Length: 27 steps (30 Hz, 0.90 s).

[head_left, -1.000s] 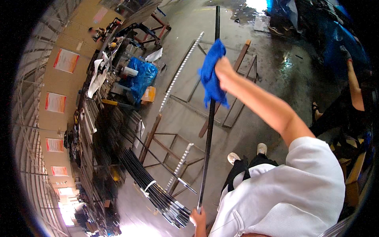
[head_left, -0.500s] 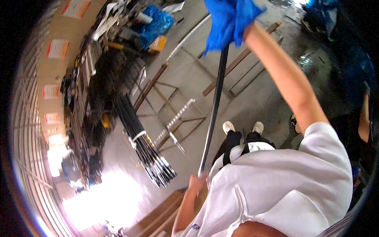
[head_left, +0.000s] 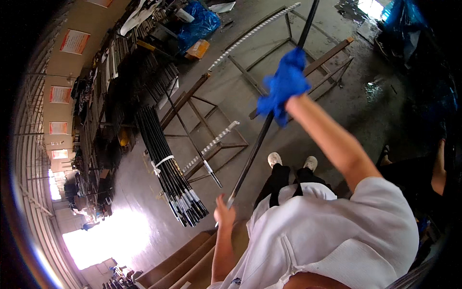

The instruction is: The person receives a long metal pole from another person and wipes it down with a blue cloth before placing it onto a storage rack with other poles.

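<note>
A long black rod [head_left: 251, 153] slants across the middle, from the top edge down to the lower left. Near its silvery lower end, my left hand [head_left: 224, 213] is closed round it, thumb pointing up. A bunched blue cloth [head_left: 281, 86] wraps the rod higher up. Inside that cloth my right hand [head_left: 294, 100] grips, its fingers mostly hidden by the fabric. To the left of the rod lies a bundle of similar black rods [head_left: 161, 149] with silver ends, tied by a white band [head_left: 164, 163].
Low metal stands [head_left: 207, 120] with white-wrapped bars [head_left: 216, 140] are in front; a single rod [head_left: 185, 120] rests across one. Stacked metal stock [head_left: 113, 62] and a blue plastic bag [head_left: 198, 24] fill the far left. Brown boards [head_left: 178, 260] lie at lower left. Another person's arm [head_left: 439, 168] shows at right.
My right hand and the blue cloth have come down the rod toward me. The rod leans further right at its top, and my left hand has shifted slightly left.
</note>
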Motion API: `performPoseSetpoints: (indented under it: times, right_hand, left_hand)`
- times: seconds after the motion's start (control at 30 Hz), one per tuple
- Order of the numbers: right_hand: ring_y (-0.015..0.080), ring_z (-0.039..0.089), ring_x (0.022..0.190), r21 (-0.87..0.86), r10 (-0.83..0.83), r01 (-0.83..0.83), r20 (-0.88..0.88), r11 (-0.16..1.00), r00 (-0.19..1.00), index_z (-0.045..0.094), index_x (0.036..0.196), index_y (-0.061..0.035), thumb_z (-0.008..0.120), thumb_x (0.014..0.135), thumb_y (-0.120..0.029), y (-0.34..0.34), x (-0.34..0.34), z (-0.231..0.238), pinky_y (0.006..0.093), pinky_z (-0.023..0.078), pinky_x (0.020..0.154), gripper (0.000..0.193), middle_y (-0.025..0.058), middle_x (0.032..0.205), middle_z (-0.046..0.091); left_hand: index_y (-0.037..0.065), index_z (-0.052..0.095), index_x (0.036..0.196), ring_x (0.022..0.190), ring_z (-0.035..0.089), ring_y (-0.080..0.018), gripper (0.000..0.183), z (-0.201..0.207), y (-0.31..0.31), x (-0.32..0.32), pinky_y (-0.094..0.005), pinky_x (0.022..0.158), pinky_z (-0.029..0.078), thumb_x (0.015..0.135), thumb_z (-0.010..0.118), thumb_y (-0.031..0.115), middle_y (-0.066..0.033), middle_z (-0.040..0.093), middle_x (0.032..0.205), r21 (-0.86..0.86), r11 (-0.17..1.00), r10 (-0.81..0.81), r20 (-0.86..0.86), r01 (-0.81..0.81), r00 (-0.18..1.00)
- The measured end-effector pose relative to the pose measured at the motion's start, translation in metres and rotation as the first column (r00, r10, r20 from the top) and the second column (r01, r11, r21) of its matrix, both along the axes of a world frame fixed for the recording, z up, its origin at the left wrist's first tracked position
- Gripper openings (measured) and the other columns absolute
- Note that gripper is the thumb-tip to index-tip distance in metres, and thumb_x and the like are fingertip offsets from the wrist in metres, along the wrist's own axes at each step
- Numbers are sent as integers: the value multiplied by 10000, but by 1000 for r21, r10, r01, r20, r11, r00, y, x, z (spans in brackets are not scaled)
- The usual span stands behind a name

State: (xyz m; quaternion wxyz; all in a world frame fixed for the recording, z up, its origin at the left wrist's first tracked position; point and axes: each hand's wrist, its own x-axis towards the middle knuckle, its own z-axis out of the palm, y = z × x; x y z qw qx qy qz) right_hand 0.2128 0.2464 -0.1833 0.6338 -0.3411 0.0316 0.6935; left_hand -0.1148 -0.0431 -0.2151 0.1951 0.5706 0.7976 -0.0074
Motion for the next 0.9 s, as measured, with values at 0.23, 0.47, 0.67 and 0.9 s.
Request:
performPoseSetpoints:
  times: [0.23, 0.47, 0.67, 0.9]
  right_hand:
    - [196, 489, 673, 283, -188, 58, 457, 957, 869, 502, 857, -149, 423, 887, -411, 102, 156, 66, 329, 430, 655, 275, 36, 768, 506]
    - [167, 495, 655, 467, -181, -130, 562, 875, 807, 527, 866, -158, 398, 894, -475, 89, 109, 76, 292, 444, 647, 343, 20, 726, 518]
    - [173, 540, 727, -3, 249, -275, 430, 961, 867, 563, 975, -123, 419, 890, -492, -2, -17, -17, 295, 458, 710, 405, 33, 826, 590]
    - [262, 553, 925, -118, 442, -426, 284, 897, 851, 566, 1058, -61, 421, 918, -352, -73, -34, -69, 382, 441, 816, 354, 99, 1098, 564]
  left_hand:
    - [127, 468, 997, 776, 599, -356, 317, -27, -206, -168, -452, 631, 453, 708, 582, 66, -132, 629, 801, -54, 991, 124, -43, -126, 991]
    - [116, 477, 932, 728, 568, -407, 297, -84, -130, -140, -491, 598, 428, 821, 565, 377, -187, 595, 759, -22, 846, 531, -54, -533, 845]
    - [62, 502, 887, 783, 558, -419, 444, -194, 17, -150, -484, 652, 432, 783, 566, 489, -189, 607, 799, 100, 768, 624, 102, -632, 775]
    - [10, 490, 1069, 989, 518, -363, 598, -261, 103, -189, -441, 788, 435, 699, 691, 435, -205, 542, 1058, -32, 754, 650, 184, -657, 737]
